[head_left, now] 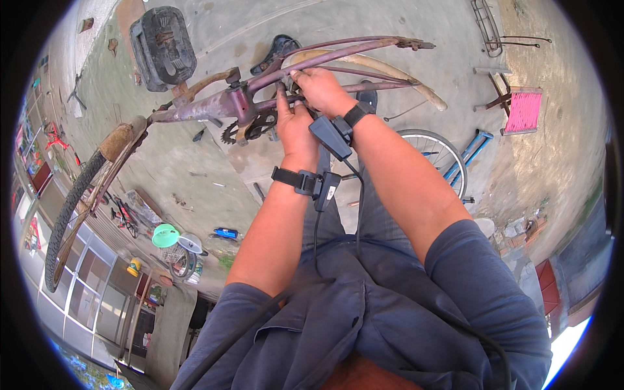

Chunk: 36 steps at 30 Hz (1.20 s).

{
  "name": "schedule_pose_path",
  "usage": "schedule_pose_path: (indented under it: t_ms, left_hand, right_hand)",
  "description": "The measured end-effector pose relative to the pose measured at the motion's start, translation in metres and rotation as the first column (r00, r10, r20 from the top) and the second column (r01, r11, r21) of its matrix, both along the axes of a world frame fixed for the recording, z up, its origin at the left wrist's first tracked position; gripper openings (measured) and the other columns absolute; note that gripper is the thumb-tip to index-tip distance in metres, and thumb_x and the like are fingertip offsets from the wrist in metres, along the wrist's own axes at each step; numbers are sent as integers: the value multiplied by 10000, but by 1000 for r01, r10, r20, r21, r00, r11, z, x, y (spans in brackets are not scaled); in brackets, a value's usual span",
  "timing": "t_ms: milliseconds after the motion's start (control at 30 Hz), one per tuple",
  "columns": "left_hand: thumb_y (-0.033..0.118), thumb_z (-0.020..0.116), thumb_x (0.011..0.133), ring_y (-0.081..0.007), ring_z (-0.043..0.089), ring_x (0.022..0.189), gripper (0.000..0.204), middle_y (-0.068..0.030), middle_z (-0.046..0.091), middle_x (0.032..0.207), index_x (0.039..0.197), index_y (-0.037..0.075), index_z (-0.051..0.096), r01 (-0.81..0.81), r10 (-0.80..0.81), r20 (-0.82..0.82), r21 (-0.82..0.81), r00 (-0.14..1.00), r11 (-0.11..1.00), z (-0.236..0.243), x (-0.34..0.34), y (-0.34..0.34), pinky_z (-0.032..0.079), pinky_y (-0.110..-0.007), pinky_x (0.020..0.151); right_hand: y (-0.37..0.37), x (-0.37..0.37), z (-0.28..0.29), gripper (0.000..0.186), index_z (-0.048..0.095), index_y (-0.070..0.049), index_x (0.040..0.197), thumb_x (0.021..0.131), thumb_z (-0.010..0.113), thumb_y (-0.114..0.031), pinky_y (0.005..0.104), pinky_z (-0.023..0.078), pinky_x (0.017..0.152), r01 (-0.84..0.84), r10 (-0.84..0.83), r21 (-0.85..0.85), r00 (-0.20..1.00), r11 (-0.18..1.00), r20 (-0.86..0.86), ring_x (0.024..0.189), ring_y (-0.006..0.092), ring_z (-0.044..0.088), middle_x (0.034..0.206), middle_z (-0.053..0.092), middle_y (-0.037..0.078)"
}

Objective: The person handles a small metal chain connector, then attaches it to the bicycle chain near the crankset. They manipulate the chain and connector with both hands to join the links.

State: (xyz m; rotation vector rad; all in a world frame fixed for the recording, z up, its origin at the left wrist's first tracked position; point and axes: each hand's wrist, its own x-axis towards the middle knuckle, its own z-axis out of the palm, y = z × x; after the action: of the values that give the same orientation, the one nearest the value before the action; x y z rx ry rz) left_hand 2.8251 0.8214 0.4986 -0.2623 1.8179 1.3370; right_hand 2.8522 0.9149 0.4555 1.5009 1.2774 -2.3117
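Observation:
A worn purple bicycle frame (185, 110) lies across the upper middle, with a rusty front fork and tyred wheel (68, 218) at left and a cream curved mudguard (370, 62) behind it. My left hand (292, 127) is closed on the lower frame tubes, beside the black chainring and crank (229, 132), its fingertips partly hidden. Just above it to the right, my right hand (322, 91) is closed on the frame tubes near the middle, thumb and fingers against the metal. A black saddle (273, 52) sits behind the frame. Both wrists carry strapped black devices with cables.
A dark plastic container (162, 49) stands upper left. To the right are a pink-webbed stool (523, 110), a loose wheel (448, 156), blue frame parts (474, 153) and a metal rack (487, 29). A green basin (166, 236) and blue bottle (226, 233) lie lower left.

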Motion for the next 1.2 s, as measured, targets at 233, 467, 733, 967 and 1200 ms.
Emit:
schedule_pose_path:
  t_ms: [233, 467, 733, 967, 1200]
  left_hand:
    - [63, 464, 1007, -143, 600, 896, 538, -90, 651, 1139, 1538, 63, 371, 44, -52, -126, -68, 991, 997, -12, 3, -4, 507, -288, 817]
    - [77, 457, 1020, -175, 627, 1034, 500, -144, 638, 1273, 1513, 33, 392, 85, -98, -237, -65, 967, 994, -16, 7, -8, 496, -300, 915]
    - [92, 457, 1032, -176, 641, 1010, 482, -147, 646, 1263, 1504, 23, 388, 39, -59, -273, -79, 960, 996, -21, 12, -1, 519, -312, 869]
    - [123, 517, 1007, -253, 689, 902, 444, -192, 690, 1117, 1430, 9, 442, 76, -137, -418, -159, 898, 984, -23, 12, 2, 534, -366, 780]
    - [124, 546, 990, -235, 700, 839, 378, -181, 714, 1016, 1335, -27, 510, 126, -309, -470, -381, 826, 916, -9, 6, 10, 547, -355, 745]
  right_hand:
    - [-3, -2, 3, 361, 677, 67, 1134, 964, 586, -237, 369, 506, 747, 93, -93, -2, 996, 996, -6, 845, 207, 639, 956, 708, 151]
    - [-3, 3, 11, 362, 672, 68, 1142, 937, 588, -219, 365, 508, 731, 124, -125, -44, 992, 991, -14, 837, 196, 631, 947, 697, 149]
    - [8, 6, 13, 349, 680, 72, 1098, 935, 587, -223, 359, 500, 620, 39, -40, -80, 999, 996, -6, 715, 183, 621, 859, 688, 130]
    - [10, 7, 10, 334, 692, 73, 1051, 935, 587, -223, 361, 517, 633, 36, -38, -86, 999, 996, -23, 723, 192, 644, 856, 695, 139]
    - [9, 6, 7, 313, 687, 64, 1040, 938, 582, -212, 353, 514, 607, 47, -51, -101, 998, 994, -39, 695, 188, 647, 856, 696, 141]
